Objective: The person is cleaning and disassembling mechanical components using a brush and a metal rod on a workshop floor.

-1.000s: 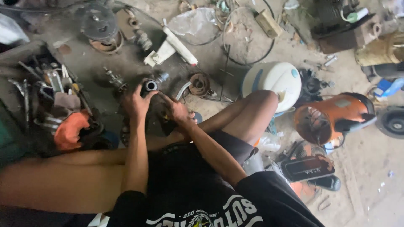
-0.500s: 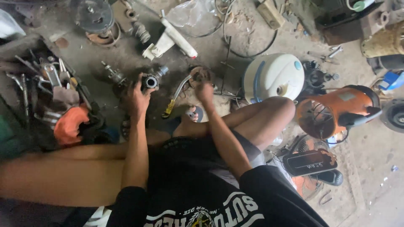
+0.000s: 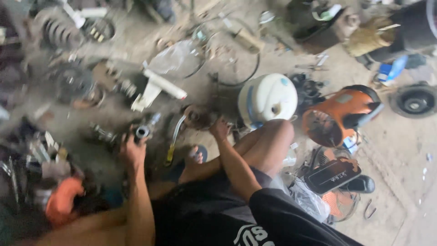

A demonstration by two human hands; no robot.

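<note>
The person sits on the workshop floor [image 3: 400, 150] with legs folded. The frame is motion-blurred, so fine detail is limited.

Left hand [image 3: 133, 152]: arm extended forward, nearly straight, palm away from the camera. Its grip is wrapped around a small metal cylindrical part [image 3: 142, 132], whose open round end faces up toward the camera; its long axis appears to run from the hand upward and away.

Right hand [image 3: 220, 129]: forearm stretched forward over the raised knee, wrist slightly bent. The fingers rest on or just beside a round rusty metal part [image 3: 195, 116] lying on the floor. Blur prevents telling whether this grip is pressed together on it or merely touching.

Key relation: the round part lies to the right of the held cylinder, and slightly farther. The right hand is by far the nearer of the two hands to it. Between the two hands lies a curved tool with a yellow handle [image 3: 173, 141], its long axis running near to far, handle end nearest the person, by the bare foot [image 3: 193, 157].

Surroundings: a white round housing [image 3: 266, 98] stands just right of the right hand; an orange fan [image 3: 339, 114] lies farther right; a white plastic fitting [image 3: 157, 89] lies beyond the cylinder.
</note>
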